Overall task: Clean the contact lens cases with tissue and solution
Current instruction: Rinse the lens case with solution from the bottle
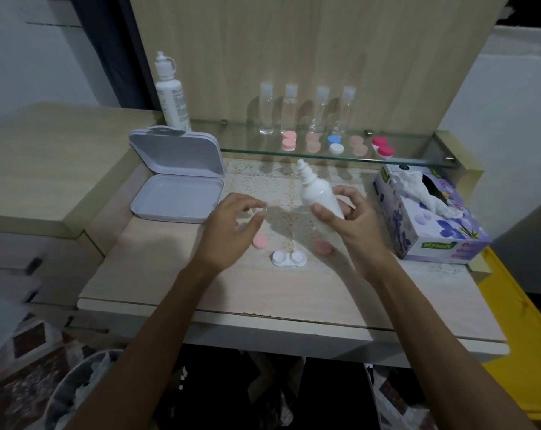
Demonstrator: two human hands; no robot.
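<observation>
Right hand (348,212) holds small white plastic solution bottle (317,193) w/ curled fingers, nozzle tilted up-left. Left hand (232,226) hovers, fingers loosely curled, maybe pinching a clear cap, too blurry. White double-cup lens case (288,259) lies uncapped on pale surface (200,293) betw. hands.

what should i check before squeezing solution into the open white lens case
1. Bottle held: right hand grips the small white solution bottle - ok.
2. Nozzle uncovered: left hand seems to pinch a small clear cap; too blurred - cannot tell.
3. Nozzle aimed at the case: it points up and away - not ok.
4. Case open: white lens case lies on the table with both wells uncovered, pink lids beside it - ok.
5. Tissue ready: one sticks out of the tissue box - ok.
</observation>
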